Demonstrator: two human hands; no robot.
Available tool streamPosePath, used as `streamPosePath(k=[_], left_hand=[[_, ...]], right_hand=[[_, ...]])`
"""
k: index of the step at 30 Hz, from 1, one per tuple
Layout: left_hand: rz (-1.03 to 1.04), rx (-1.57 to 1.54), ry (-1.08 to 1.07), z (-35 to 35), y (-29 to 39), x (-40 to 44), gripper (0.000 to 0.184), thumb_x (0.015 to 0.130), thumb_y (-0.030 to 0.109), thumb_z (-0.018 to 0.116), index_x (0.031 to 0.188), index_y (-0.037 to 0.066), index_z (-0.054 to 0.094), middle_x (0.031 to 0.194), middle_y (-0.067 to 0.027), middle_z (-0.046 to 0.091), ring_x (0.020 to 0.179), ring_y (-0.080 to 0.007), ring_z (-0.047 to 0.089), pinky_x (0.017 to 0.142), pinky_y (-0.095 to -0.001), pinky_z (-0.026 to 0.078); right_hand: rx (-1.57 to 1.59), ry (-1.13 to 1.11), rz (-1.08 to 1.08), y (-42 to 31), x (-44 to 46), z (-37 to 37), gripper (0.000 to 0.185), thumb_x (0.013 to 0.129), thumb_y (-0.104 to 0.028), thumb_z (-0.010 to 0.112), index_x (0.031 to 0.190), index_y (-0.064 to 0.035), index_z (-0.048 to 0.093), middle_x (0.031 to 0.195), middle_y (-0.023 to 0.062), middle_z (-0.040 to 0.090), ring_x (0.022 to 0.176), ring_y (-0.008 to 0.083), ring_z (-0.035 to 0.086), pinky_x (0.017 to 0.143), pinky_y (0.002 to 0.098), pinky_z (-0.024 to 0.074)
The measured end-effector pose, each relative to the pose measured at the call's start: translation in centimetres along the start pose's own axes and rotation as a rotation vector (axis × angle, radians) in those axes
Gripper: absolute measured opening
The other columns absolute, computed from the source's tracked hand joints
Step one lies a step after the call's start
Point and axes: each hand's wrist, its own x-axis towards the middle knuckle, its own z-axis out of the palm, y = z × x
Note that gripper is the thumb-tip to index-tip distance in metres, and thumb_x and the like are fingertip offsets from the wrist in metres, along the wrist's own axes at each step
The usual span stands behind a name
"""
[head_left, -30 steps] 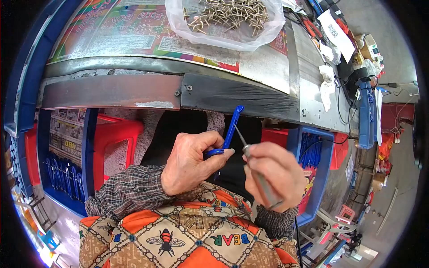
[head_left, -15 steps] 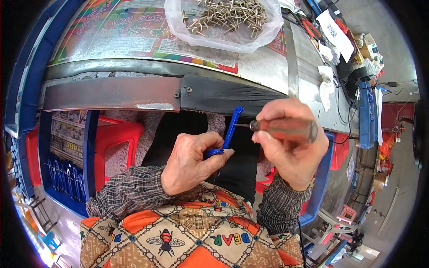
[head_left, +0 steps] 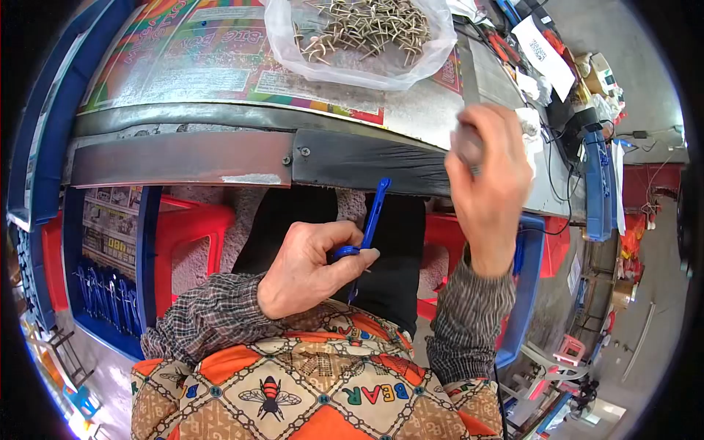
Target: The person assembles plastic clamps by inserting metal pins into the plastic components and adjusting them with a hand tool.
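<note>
In my left hand is a slim blue metal tool with a rounded end and a looped part near my fingers; its exact kind cannot be told. My thumb and fingers close around its lower part, while the long blue bar points up past the bench edge. My right hand is raised over the bench's front edge, apart from the blue tool. Its fingers curl around the screwdriver, whose handle is blurred by motion and whose shaft is hidden.
A clear plastic bag of brass-coloured metal pins lies on the bench. Below left, a blue bin holds several similar blue tools. A red stool stands beneath the bench. Red-handled pliers and papers lie at the right.
My right hand has lifted the screwdriver away from the blue tool, moving up over the bench edge. My left hand still grips the blue tool, almost in the same place.
</note>
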Motion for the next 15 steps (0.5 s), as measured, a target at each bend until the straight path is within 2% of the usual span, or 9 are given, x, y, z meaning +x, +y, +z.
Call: streamPosePath(k=[5, 6, 12, 15], left_hand=[[-0.037, -0.069, -0.043, -0.1, -0.5, -0.2, 0.016, 0.086, 0.013, 0.065, 0.078, -0.001, 0.063, 0.060, 0.0032, 0.054, 0.055, -0.0010, 0.041, 0.046, -0.0223, 0.033], [-0.051, -0.085, -0.058, -0.2, -0.4, -0.2, 0.016, 0.086, 0.014, 0.065, 0.078, 0.000, 0.063, 0.060, 0.0036, 0.053, 0.055, -0.0007, 0.041, 0.046, -0.0220, 0.033], [-0.084, -0.162, -0.148, -0.5, 0.3, 0.0, 0.017, 0.087, 0.014, 0.065, 0.078, 0.001, 0.062, 0.060, 0.0057, 0.050, 0.055, 0.0005, 0.039, 0.046, -0.0203, 0.030], [-0.133, -0.247, -0.211, -0.3, 0.4, 0.2, 0.017, 0.089, 0.014, 0.065, 0.078, 0.001, 0.061, 0.060, 0.0057, 0.049, 0.052, -0.0001, 0.039, 0.045, -0.0203, 0.029]], right_hand=[[-0.219, -0.225, 0.041, 2.3, 0.7, 3.2, 0.021, 0.073, 0.002, 0.059, 0.094, -0.0044, 0.059, 0.091, 0.0119, 0.056, 0.081, 0.0303, 0.061, 0.064, 0.0412, 0.0500], [-0.234, -0.222, 0.037, 2.6, 0.8, 3.6, 0.017, 0.077, -0.001, 0.057, 0.094, -0.0050, 0.060, 0.089, 0.0128, 0.055, 0.081, 0.0309, 0.061, 0.065, 0.0408, 0.0501], [-0.047, -0.033, -0.008, 1.6, -0.7, 2.4, 0.023, 0.074, 0.000, 0.066, 0.097, -0.0041, 0.063, 0.091, 0.0108, 0.060, 0.078, 0.0285, 0.062, 0.066, 0.0369, 0.0503], [0.175, -0.046, 0.105, -1.3, -3.7, -0.2, 0.027, 0.070, 0.002, 0.070, 0.096, -0.0030, 0.066, 0.088, 0.0117, 0.062, 0.074, 0.0268, 0.062, 0.063, 0.0349, 0.0510]])
